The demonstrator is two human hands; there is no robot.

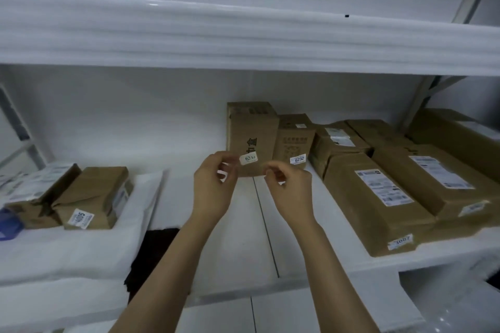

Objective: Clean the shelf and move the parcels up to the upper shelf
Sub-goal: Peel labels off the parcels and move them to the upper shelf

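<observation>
- Parcel first: the tall parcel [253, 130] stands upright at the back of the lower shelf [216, 246], dead centre, and both hands are up right in front of it.
- Left hand [213, 186]: grip narrow, fingers curled in a loose C with a clear gap between thumb and fingers, nothing in it. Its fingertips sit just beside the white number label [248, 159] low on the tall parcel's front; blur hides whether they touch it.
- Right hand [289, 189]: thumb and forefinger drawn close together, but the blur is too heavy, so I cannot tell whether that grip pinches anything or is simply closed.
- Both forearms reach in bare from the bottom edge, the hands near each other but apart.
- Just to the right of the tall parcel, touching it, a shorter upright parcel [293, 140] carries a label reading 6232 [299, 159].
- Further right, long flat parcels lie side by side: one near the shelf's front edge [378, 203], another beyond it [443, 178], smaller ones behind.
- Off to the left, well apart, two crumpled parcels [94, 192] rest on a white foam sheet [81, 251].
- A dark cloth [154, 257] lies at the shelf's front edge, beside the left forearm.
- Overhead, the upper shelf [243, 35] runs across, its front wrapped in white foam.
</observation>
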